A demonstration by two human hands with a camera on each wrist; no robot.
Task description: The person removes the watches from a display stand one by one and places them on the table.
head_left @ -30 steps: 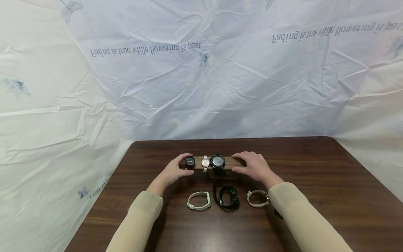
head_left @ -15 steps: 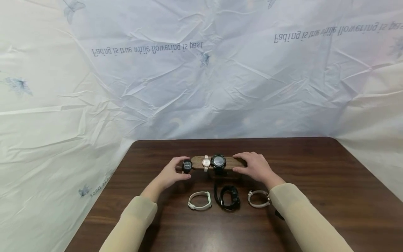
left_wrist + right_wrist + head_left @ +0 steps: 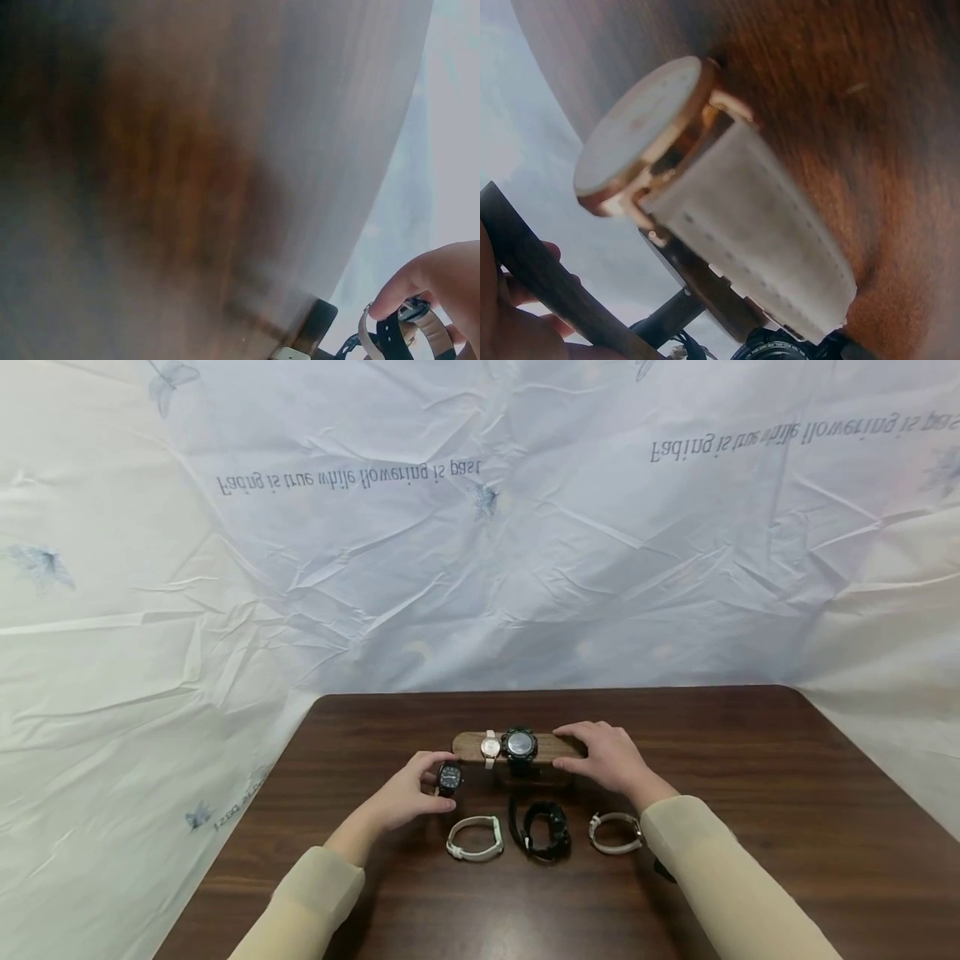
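Observation:
My left hand (image 3: 438,783) pinches a small black watch (image 3: 449,778) just in front of the left end of a wooden stand bar (image 3: 547,747), clear of it. Thumb and fingers of my right hand (image 3: 572,752) grip the bar's right end. A white-strapped watch (image 3: 490,748) and a big black watch (image 3: 519,745) sit on the bar. The left wrist view is blurred; a fingertip (image 3: 439,281) holds a black strap (image 3: 391,335) there.
Three watches lie on the dark wooden table (image 3: 750,777) nearer me: a white-banded one (image 3: 474,839), a black one (image 3: 543,832), and a white-strapped rose-gold one (image 3: 613,832), seen close in the right wrist view (image 3: 705,195). A crumpled printed sheet (image 3: 480,543) hangs behind.
My left hand has slid the small black watch off the bar's left end and drawn it toward me. The right hand has stayed on the bar's right end.

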